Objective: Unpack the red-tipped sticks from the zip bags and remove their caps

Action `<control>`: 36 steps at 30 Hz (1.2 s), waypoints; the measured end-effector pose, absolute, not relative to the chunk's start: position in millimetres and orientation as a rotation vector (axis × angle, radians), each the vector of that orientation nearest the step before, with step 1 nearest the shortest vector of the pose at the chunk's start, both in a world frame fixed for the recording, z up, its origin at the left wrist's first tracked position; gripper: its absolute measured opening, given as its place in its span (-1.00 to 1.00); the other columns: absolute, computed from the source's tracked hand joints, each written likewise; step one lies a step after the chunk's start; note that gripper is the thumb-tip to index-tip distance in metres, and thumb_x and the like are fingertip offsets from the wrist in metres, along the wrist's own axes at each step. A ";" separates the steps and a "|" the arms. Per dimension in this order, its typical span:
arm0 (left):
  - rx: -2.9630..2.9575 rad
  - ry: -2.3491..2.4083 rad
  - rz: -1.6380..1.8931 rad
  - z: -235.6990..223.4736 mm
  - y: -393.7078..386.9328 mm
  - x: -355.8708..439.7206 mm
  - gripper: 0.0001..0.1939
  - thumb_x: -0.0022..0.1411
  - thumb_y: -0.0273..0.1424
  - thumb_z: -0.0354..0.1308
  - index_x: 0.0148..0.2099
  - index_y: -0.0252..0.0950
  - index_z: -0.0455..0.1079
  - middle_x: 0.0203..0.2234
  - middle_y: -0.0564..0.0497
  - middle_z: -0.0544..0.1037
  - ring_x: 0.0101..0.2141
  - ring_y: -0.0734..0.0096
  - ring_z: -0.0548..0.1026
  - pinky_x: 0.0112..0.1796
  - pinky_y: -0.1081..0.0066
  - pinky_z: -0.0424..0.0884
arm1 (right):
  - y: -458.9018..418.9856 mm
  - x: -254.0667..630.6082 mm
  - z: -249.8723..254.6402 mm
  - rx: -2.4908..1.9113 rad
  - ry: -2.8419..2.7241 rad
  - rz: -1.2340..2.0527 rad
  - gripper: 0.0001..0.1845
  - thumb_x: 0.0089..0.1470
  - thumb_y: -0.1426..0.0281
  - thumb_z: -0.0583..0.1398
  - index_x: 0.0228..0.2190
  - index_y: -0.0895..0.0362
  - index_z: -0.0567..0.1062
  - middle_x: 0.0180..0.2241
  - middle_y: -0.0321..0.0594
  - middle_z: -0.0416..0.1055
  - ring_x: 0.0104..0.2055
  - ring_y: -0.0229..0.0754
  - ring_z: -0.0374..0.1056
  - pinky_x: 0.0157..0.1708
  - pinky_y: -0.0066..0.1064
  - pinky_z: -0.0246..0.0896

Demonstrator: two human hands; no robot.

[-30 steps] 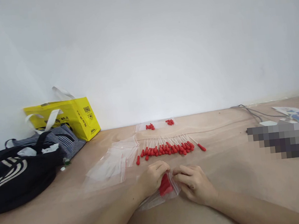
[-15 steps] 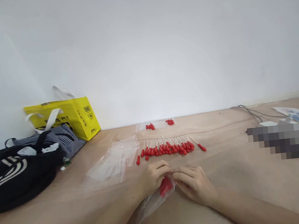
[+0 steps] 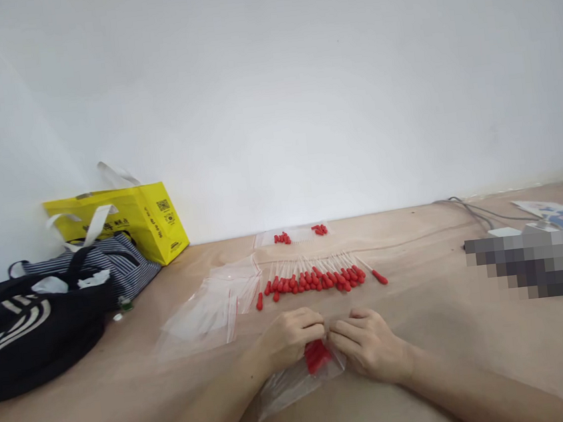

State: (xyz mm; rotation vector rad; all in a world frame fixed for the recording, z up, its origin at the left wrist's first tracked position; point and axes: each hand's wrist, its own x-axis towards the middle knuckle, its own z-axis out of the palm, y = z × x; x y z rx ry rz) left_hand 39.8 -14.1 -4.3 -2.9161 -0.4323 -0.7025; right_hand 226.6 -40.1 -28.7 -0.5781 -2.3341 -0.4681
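Near the front of the table, my left hand (image 3: 297, 333) and my right hand (image 3: 368, 343) are close together, both closed on the upper edge of a clear zip bag (image 3: 290, 390). Red rubber bulbs (image 3: 317, 357) of droppers show inside the bag, just below my left fingers; the fingertips hide part of the bag's top. Beyond my hands lies a row of droppers (image 3: 314, 281) with red bulbs toward me and thin pale stems pointing away. One dropper (image 3: 380, 277) lies slightly apart at the right end, another (image 3: 259, 301) at the left.
Flat clear zip bags (image 3: 202, 313) lie left of the row. A filled bag (image 3: 297, 235) with red-bulbed droppers rests by the wall. At left are a yellow bag (image 3: 154, 217), a striped bag (image 3: 120, 261) and a black bag (image 3: 43, 337). Cables (image 3: 473, 211) and papers (image 3: 558, 215) lie right.
The zip bag between my hands has turned and spread a little to the right, its lower edge lying flatter. My hands have shifted slightly, both still on its edge.
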 end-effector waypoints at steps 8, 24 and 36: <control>-2.984 -0.597 -0.819 -3.9 -15.9 39.0 -0.70 0.17 -0.61 -0.24 -0.39 -0.33 0.31 -0.39 -0.03 0.46 -0.36 0.51 0.40 -0.33 0.54 0.33 | -35.6 231.3 -27.5 -0.632 -2.265 -0.400 -0.72 0.05 0.54 -0.10 -0.38 0.14 0.37 -0.55 -0.28 0.36 -0.59 -0.34 0.16 -0.58 -0.42 -0.13; -2.954 -0.454 -0.722 -4.3 -14.3 40.2 -0.71 0.18 -0.59 -0.22 -0.44 -0.31 0.28 -0.46 -0.01 0.47 -0.44 0.46 0.38 -0.38 0.49 0.29 | -28.8 227.4 -33.0 -0.417 -2.553 -0.416 -0.77 0.04 0.54 -0.07 -0.57 0.13 0.27 -0.55 -0.30 0.29 -0.48 -0.30 0.16 -0.55 -0.44 -0.11; -3.052 -0.611 -0.676 2.9 -17.3 40.9 -0.77 0.23 -0.49 -0.12 -0.13 -0.37 0.32 -0.19 -0.10 0.44 -0.15 0.37 0.36 -0.11 0.37 0.30 | -29.4 230.0 -33.5 -0.580 -2.328 -0.413 -0.77 0.03 0.53 -0.08 -0.49 0.13 0.33 -0.56 -0.31 0.32 -0.56 -0.31 0.13 -0.58 -0.43 -0.14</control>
